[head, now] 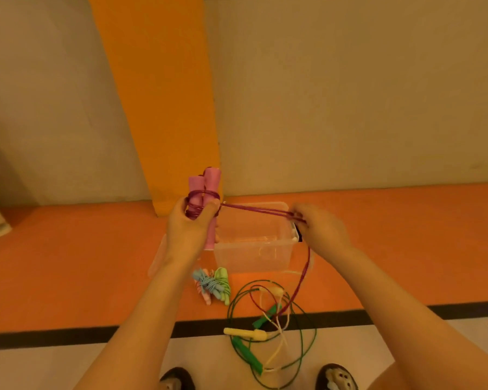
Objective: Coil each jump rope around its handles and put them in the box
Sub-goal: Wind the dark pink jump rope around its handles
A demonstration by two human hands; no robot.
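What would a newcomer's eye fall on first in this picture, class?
The pink handles, gripped upright in the left hand at centre, with the purple rope pulled taut across to the right hand. Below them sits a clear box on the orange floor; nearer the viewer lies a tangle of green and yellow ropes.
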